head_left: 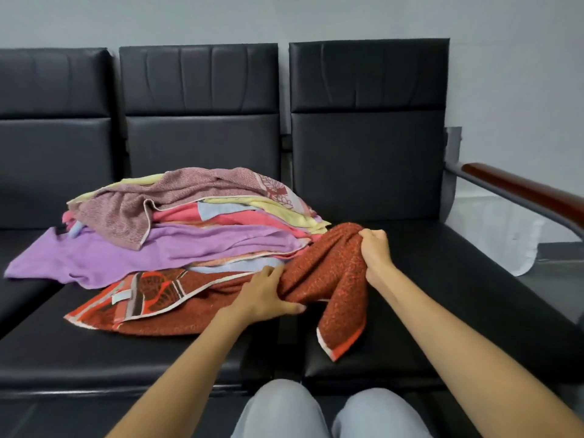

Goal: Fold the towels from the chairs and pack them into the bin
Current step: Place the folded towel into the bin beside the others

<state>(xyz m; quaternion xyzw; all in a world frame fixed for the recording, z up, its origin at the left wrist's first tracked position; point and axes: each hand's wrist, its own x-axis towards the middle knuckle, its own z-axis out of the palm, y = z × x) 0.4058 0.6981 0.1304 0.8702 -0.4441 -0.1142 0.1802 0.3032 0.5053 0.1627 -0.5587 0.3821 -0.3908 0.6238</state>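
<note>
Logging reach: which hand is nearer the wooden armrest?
Right. The right hand grips the red towel on the side toward the wooden armrest; the left hand grips it farther off, beside the towel pile.

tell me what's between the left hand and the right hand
In the head view, a bunched stretch of the red patterned towel spans from the left hand to the right hand; both grip it.

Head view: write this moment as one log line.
left hand: grips red towel | right hand: grips red towel | pile: on chairs
</note>
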